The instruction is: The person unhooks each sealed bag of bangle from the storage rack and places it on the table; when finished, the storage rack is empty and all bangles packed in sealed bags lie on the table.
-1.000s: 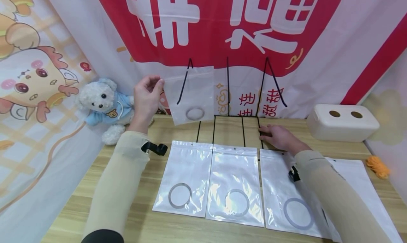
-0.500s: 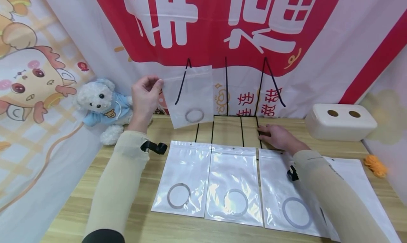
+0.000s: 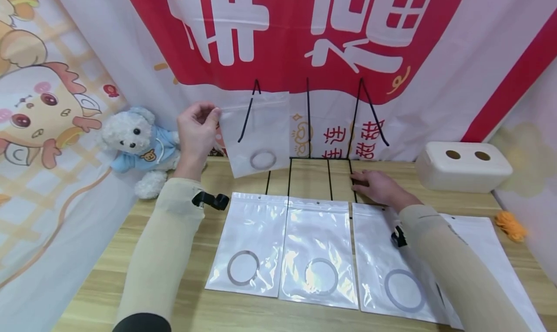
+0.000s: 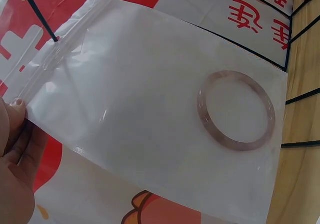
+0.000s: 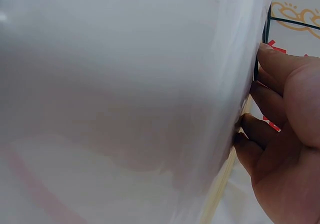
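Note:
My left hand [image 3: 197, 129] pinches the upper left edge of a clear zip bag [image 3: 271, 124]. Inside its lower end lies a pinkish bangle [image 4: 237, 111]. A black prong [image 4: 37, 13] of the wire rack [image 3: 308, 124] meets the zip strip in the left wrist view, and the bag hangs tilted in front of the rack. My right hand [image 3: 377, 184] rests its fingertips on the rack's base wire near the table. Close before the right wrist camera, a bag [image 5: 125, 83] covers much of that view.
In front of the rack lie a left bag [image 3: 250, 230], a middle bag [image 3: 319, 230] and a right bag [image 3: 374, 254], each with a bangle. A plush bear [image 3: 135, 138] sits left. A cream box [image 3: 463, 170] and orange yarn [image 3: 510, 225] stand right.
The left hand and its bag have shifted slightly, the bag's lower edge sinking a little. The whole scene drifts slightly left as the head view moves. The right hand stays on the rack.

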Demonstrator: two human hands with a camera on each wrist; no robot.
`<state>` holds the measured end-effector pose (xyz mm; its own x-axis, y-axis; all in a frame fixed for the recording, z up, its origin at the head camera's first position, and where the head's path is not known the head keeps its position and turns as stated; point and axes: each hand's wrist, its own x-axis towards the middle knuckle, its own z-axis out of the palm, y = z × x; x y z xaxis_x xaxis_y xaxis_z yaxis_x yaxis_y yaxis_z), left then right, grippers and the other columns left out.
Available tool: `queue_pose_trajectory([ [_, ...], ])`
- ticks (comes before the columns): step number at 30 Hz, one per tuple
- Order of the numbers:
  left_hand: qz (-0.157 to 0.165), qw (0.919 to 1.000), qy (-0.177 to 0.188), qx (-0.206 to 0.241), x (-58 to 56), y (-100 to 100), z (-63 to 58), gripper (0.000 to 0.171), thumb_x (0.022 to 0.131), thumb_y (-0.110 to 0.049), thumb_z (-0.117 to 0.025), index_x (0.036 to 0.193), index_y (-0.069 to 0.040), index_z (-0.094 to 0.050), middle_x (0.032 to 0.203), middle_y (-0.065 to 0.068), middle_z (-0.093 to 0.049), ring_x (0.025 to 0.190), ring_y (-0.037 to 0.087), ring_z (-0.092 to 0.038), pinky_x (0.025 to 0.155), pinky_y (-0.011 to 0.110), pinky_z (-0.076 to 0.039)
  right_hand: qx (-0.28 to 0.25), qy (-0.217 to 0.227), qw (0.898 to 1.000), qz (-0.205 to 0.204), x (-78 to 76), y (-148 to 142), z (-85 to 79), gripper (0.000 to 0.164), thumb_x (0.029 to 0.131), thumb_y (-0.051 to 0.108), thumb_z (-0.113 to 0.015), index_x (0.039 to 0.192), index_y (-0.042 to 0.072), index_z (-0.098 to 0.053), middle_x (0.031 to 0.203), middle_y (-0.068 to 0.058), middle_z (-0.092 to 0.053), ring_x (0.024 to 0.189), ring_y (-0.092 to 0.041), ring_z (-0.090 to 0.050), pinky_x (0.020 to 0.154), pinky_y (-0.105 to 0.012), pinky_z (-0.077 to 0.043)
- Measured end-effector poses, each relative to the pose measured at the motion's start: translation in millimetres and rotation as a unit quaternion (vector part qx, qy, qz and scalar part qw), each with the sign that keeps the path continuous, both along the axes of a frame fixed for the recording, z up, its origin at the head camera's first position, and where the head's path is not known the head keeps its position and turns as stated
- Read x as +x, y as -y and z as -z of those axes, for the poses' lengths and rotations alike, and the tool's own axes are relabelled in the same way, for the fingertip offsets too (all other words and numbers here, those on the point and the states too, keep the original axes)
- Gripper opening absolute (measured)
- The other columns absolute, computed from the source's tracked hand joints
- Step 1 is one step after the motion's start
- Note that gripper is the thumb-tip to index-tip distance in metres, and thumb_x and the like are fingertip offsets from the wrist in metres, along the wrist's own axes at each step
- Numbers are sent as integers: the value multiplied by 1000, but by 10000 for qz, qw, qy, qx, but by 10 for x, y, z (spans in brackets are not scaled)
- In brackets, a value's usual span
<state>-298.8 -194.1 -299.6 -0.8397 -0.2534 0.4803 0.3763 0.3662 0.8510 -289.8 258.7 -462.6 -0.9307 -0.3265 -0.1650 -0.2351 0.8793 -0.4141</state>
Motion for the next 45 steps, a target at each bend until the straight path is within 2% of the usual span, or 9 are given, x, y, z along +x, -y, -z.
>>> queue_pose_trajectory([
  [11,-25,9999,72,90,15,13,-18,23,105,-21,-72,117,-2,-77,107,4,-74,92,13,-68,83,18,-59,-4,-6,10000,41,30,21,-43,55,112,32,-59,161,9,-50,167,-34,-39,154,-57,-36,128,-70,-27],
  [17,11,9996,84,259,25,26,-7,23,105,-15,-72,118,3,-76,107,3,-75,94,12,-70,85,19,-60,-15,23,10000,76,28,18,-42,55,112,31,-59,161,8,-50,167,-33,-39,155,-57,-36,128,-70,-28],
  [22,-2,9991,1,420,49,40,4,14,104,-10,-72,111,0,-77,100,0,-76,90,10,-71,84,18,-60,14,51,10000,75,22,24,-46,54,112,31,-59,161,9,-50,167,-33,-39,155,-57,-35,128,-69,-28],
  [25,21,9988,-50,493,76,53,10,6,103,-8,-73,104,-6,-79,95,-3,-75,87,9,-71,81,16,-60,31,61,10000,50,18,28,-50,54,112,31,-59,161,9,-50,167,-33,-39,155,-57,-35,128,-69,-27],
  [30,106,9984,-141,529,122,82,17,7,101,-5,-74,97,-8,-78,87,-9,-74,81,7,-70,76,16,-58,2,68,10000,37,26,23,-53,55,113,31,-58,161,8,-50,167,-35,-38,155,-58,-35,128,-70,-27],
  [40,22,9993,113,350,261,131,3,5,101,-10,-75,101,-5,-77,87,-9,-72,78,9,-67,67,17,-58,-30,-85,9999,-47,30,5,-13,55,112,31,-59,161,8,-50,166,-35,-38,154,-59,-36,128,-71,-27],
  [45,6,9996,12,270,326,145,15,5,102,-10,-75,98,-12,-78,88,-8,-72,78,11,-66,68,18,-57,-16,-96,9999,-54,15,3,4,55,111,31,-59,161,9,-50,166,-36,-38,154,-59,-36,128,-71,-27],
])
